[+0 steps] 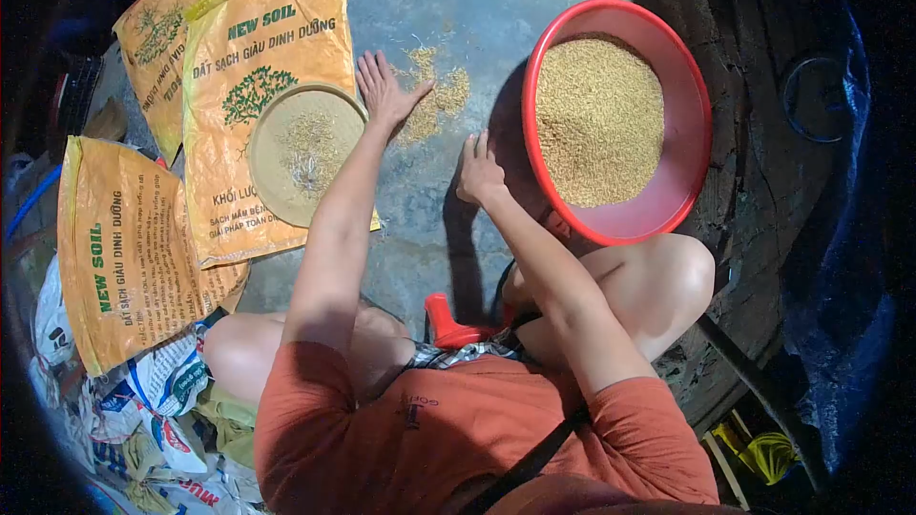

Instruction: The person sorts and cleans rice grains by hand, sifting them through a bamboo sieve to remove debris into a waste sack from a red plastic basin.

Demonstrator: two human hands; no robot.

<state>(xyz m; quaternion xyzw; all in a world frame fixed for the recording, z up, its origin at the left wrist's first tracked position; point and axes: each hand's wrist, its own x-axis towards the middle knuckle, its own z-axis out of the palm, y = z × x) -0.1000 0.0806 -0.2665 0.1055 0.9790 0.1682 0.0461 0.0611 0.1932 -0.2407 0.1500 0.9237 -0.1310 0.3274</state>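
Note:
My left hand (389, 93) is spread on the grey floor, its thumb at the edge of a small scattered patch of yellow-tan grain (441, 95). Closer to me and to the right, my right hand (479, 170) is low over the floor with its fingers stretched forward and nothing visible in them. Beside it stands a red plastic basin (689, 124), filled well up with similar grain (599, 124) that looks like unhusked rice. Left of my left forearm, a round shallow tray (272, 176) carries a thin scatter of grain and pale bits.
The tray rests on an orange printed soil sack (286, 14). More orange sacks (124, 248) lie to the left, with crumpled white bags (172, 391) below them. A red plastic object (448, 324) is between my legs. Dark sheeting (840, 277) lies at the right.

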